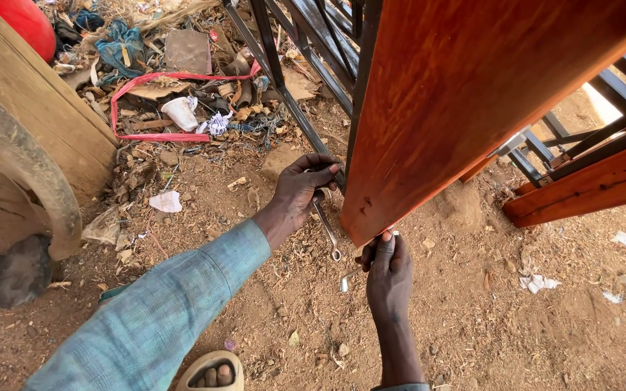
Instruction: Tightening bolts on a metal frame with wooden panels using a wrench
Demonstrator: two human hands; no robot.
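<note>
1. Teal sleeve, own left arm, crosses low; sandalled foot on the dirt below.
2. Right hand closed around a small tool at the bottom corner of the board, thumb pressed on the edge; tool tip barely visible.
3. Left hand closed on a spanner beside the black frame; free ring end hangs down.
4. Judgement: best done with the spanner seated square on its fastener, the right hand bracing the other side steadily, and the board kept flush to the frame.
5. Far: red strap, white cup, litter; wooden wall left.
</note>
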